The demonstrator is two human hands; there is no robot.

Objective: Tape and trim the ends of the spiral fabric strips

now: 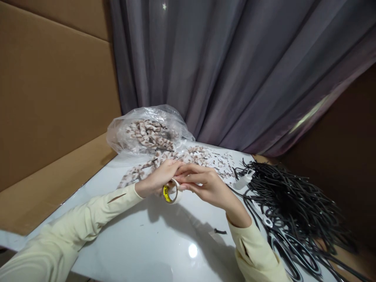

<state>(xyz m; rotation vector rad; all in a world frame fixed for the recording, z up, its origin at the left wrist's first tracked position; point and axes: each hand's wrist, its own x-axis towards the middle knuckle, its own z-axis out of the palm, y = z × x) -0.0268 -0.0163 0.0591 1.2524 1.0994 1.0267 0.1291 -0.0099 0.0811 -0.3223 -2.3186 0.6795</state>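
The left hand (pixel 161 174) and right hand (pixel 210 187) meet above the tabletop (pixel 138 250), a tape roll (pixel 167 194) just beneath their fingers; the right's thumb and fingers pinch nearly closed at its upper rim, the left's grip hidden. Beyond lie mottled strips (pixel 192 157); black cords (pixel 289 199) sit rightward.

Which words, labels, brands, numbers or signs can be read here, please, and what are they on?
No words or numbers can be read.
Yellow label on the tape: dark marks, too small and blurred.
Curtain: a small pale star shape, no lettering.
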